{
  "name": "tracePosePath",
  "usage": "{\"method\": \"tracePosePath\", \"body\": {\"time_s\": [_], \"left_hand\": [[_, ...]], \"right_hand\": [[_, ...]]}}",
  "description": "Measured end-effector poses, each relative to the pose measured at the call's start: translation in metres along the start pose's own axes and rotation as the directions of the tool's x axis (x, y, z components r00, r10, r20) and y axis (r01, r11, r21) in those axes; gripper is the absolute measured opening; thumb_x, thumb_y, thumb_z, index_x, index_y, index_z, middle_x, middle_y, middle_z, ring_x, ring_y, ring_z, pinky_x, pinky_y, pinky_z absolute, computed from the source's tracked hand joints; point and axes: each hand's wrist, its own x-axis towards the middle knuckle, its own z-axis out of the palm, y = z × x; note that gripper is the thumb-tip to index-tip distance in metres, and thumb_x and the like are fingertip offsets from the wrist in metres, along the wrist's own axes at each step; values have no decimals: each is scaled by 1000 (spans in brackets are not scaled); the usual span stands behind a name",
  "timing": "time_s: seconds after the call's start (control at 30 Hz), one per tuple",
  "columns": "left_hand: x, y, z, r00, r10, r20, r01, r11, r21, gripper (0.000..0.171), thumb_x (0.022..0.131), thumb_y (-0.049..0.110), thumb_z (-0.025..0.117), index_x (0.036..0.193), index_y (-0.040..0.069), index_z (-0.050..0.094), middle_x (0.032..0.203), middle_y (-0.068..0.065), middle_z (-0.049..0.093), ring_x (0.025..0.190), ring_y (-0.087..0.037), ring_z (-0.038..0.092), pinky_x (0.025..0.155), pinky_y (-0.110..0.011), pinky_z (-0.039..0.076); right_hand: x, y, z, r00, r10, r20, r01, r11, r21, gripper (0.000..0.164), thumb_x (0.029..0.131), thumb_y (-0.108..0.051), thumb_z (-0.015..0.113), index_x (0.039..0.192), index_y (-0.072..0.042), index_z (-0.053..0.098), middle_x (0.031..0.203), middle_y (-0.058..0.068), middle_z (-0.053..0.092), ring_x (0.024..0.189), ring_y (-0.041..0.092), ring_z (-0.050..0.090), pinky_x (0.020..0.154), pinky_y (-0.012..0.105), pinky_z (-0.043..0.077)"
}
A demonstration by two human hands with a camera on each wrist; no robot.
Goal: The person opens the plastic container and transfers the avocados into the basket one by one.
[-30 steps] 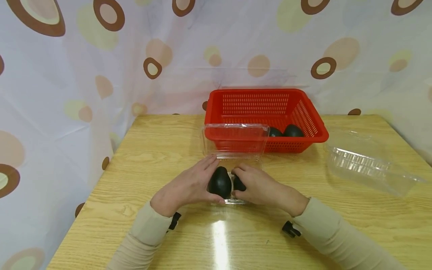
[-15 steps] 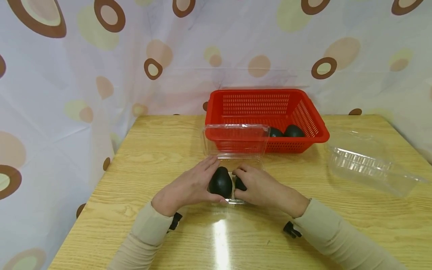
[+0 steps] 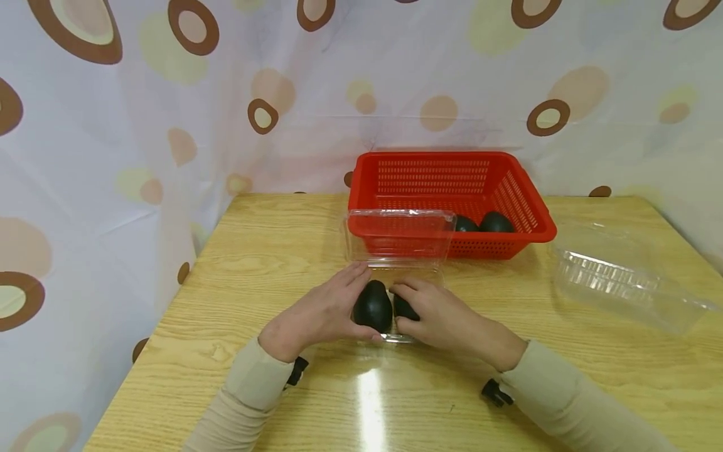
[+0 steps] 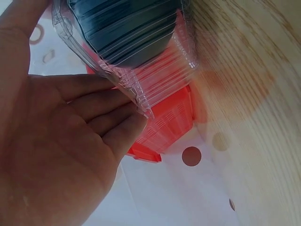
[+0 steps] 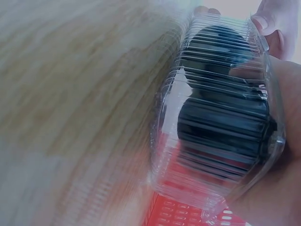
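Note:
A clear plastic clamshell container (image 3: 398, 339) sits on the table with its lid (image 3: 401, 252) raised at the back. Two dark, pear-shaped avocados lie in its base side by side. My left hand (image 3: 327, 314) spans the left side of the container, beside the left avocado (image 3: 373, 307), with the thumb along the front rim. In the left wrist view its fingers (image 4: 123, 133) lie against the container's rim. My right hand (image 3: 440, 312) grips the right avocado (image 3: 404, 307) inside the base and covers much of it. Through the ribbed wall, the right wrist view shows both dark fruits.
Behind the container stands a red perforated basket (image 3: 536, 233) with two more avocados, one of them the right-hand avocado (image 3: 496, 222). To the right, another clear clamshell container (image 3: 610, 276) stands opened on the wooden table (image 3: 237, 263). A patterned cloth (image 3: 316, 150) hangs behind the table.
The head view has shifted slightly, so everything appears a little further right and lower. Both hands keep nearly the same places at the container and the avocados.

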Motion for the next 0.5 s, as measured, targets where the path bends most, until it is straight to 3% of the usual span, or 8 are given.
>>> {"method": "tracePosePath", "body": {"time_s": [0.2, 0.5], "left_hand": [[1, 1, -2, 1000, -12, 12, 12, 1000, 5, 109, 78, 60, 76, 156, 2, 27, 163, -15, 26, 153, -27, 22, 122, -41, 28], [1, 0, 0, 1000, -22, 17, 22, 1000, 7, 109, 78, 60, 76, 156, 2, 26, 163, -15, 26, 153, -27, 22, 122, -41, 29]], "right_hand": [[-2, 2, -2, 1000, 8, 15, -9, 999, 42, 51, 88, -22, 66, 134, 0, 59, 137, 17, 58, 123, 33, 59, 101, 50, 51], [-4, 6, 2, 999, -31, -29, 33, 997, 71, 33, 88, -19, 64, 119, -10, 70, 135, 17, 59, 120, 33, 61, 98, 49, 53]]}}
